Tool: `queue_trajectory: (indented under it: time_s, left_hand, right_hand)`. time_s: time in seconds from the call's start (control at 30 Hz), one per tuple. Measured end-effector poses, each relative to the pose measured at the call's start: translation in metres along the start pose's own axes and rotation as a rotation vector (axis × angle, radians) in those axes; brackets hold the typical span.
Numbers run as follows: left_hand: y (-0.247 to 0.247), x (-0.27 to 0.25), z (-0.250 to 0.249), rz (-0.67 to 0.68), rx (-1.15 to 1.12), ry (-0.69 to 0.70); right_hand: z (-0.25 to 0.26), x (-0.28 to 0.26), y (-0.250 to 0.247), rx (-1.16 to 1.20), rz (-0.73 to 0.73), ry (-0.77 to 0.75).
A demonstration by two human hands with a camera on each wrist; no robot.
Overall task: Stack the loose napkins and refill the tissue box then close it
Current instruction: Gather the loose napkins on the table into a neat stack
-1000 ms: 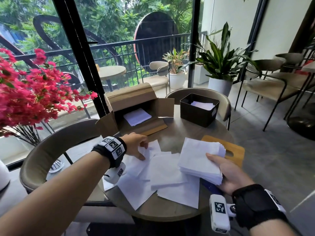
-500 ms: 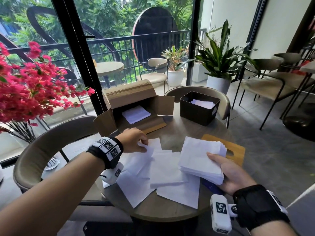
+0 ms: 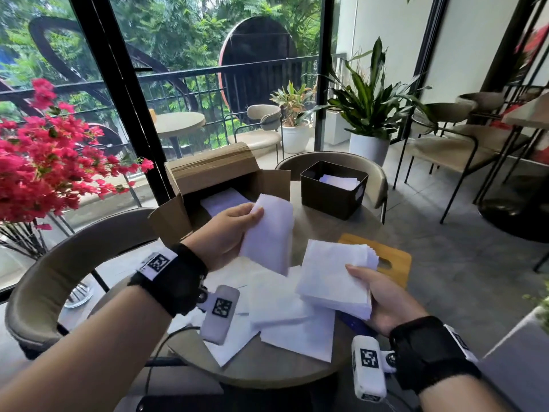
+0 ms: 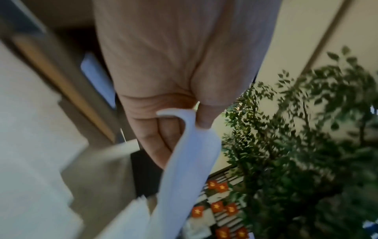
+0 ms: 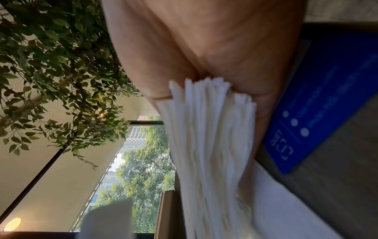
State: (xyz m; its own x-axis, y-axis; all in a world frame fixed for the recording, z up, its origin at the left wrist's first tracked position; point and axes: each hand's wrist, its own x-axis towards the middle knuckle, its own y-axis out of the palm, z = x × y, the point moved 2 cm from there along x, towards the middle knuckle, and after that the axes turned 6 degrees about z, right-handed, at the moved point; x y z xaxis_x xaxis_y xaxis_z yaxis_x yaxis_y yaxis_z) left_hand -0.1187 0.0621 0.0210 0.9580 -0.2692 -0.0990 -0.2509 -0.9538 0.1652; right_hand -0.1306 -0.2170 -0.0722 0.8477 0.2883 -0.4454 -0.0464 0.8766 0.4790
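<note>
Lifted off the surface (image 3: 267, 373) since half a second ago: left hand (image 3: 225, 233), now raised before the cardboard box (image 3: 208, 173), thumb and fingers pinching one napkin (image 3: 269, 233) by its top edge, sheet hanging limp. Right hand (image 3: 383, 295) unchanged, clamped under and over the gathered stack (image 3: 335, 275), held just above the loose napkins (image 3: 282, 316) spread below. Tissue box (image 3: 332, 188) open at the far edge, a few sheets inside; wooden lid (image 3: 386, 260) lying behind the stack. Risks, as judged: single sheet folding or landing askew on the stack; fanned stack edges slipping from a one-handed hold; a sleeve or wrist dragging loose sheets off the rim.
</note>
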Motion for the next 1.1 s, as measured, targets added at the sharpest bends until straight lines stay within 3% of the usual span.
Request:
queue_trajectory:
  time_s: [0.13, 0.23, 0.33, 0.43, 0.6, 0.77, 1.1]
  left_hand:
    - [0.057, 0.005, 0.007, 0.116, -0.257, -0.090]
    - [0.088, 0.019, 0.022, 0.145, -0.278, -0.111]
    - [0.099, 0.033, 0.039, -0.040, 0.056, -0.079]
    - [0.094, 0.044, 0.048, -0.255, 0.401, -0.020]
    - [0.089, 0.050, 0.057, -0.431, 0.588, 0.021]
    - [0.089, 0.053, 0.064, -0.457, 0.624, 0.007]
    - [0.094, 0.058, 0.087, -0.444, 0.442, -0.069]
  right_hand:
    - [0.000, -0.002, 0.001, 0.051, 0.033, -0.018]
    - [0.000, -0.002, 0.007, 0.086, 0.158, -0.091]
    - [0.002, -0.004, 0.008, 0.131, 0.247, -0.117]
    - [-0.001, 0.000, 0.002, 0.224, 0.135, -0.028]
    - [0.003, -0.004, 0.002, 0.125, 0.073, -0.020]
    - [0.002, -0.002, 0.000, 0.129, 0.041, -0.018]
    - [0.007, -0.009, 0.003, 0.201, 0.050, -0.057]
